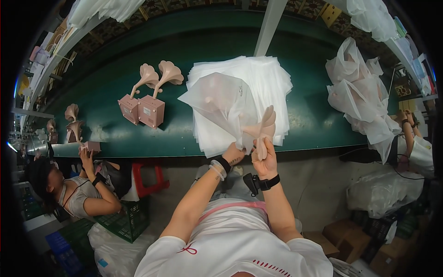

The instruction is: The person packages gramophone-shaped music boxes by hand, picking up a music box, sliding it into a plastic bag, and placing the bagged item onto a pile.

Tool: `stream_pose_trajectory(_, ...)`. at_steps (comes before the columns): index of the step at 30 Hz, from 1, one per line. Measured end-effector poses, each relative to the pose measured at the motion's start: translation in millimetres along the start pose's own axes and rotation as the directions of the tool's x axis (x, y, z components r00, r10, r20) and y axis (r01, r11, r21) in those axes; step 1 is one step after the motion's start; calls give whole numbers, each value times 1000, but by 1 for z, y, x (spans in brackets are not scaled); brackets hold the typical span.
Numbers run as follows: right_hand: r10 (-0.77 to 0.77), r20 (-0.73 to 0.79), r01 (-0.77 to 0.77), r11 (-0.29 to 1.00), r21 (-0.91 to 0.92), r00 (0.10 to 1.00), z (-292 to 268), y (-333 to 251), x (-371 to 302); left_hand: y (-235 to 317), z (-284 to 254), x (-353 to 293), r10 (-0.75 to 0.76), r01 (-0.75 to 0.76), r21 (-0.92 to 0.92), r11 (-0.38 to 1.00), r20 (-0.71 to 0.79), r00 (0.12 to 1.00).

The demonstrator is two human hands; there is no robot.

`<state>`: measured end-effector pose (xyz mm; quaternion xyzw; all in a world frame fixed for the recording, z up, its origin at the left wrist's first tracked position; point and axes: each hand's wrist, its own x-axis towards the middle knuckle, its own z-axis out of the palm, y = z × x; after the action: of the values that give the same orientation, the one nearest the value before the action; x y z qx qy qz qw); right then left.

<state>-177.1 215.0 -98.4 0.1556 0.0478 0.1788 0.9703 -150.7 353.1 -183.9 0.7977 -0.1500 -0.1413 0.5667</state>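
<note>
A translucent plastic bag point(221, 99) lies on a stack of white sheets or flat bags point(272, 74), with a pinkish shape showing through it. From the bag's near end sticks out a pink flower-shaped horn point(266, 122), like those on the gramophone-shaped pieces nearby. My right hand point(265, 162) is closed round the lower petals of this horn. Beside it, my left hand point(234, 155) is closed at the bag's gathered edge; its fingertips are partly hidden. Left of the stack stand two pink gramophone-shaped pieces, a nearer box point(151, 112) and another box point(129, 108), each with a horn.
A green work surface point(175, 138) runs across. Several wrapped pieces in translucent bags point(357, 92) are heaped at right. At far left, a person point(85, 184) handles a pink box point(91, 146); another person's hands point(407, 120) show at right. A red stool point(150, 177) and green crate point(127, 221) stand below.
</note>
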Motion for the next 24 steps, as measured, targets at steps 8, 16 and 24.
stream_pose_trajectory(8,-448,-237,-143,235,-962,862,53,-38,39,32,-16,-29,-401,584,-442,681,441,803)
stream_pose_trajectory(16,-204,-278,-304,-870,-388,939,124,-20,148,30,-46,-26,-311,531,-297,794,552,774)
stream_pose_trajectory(24,-718,-148,-523,-333,-784,680,86,-93,226,41,-70,-29,-290,508,-304,806,545,787)
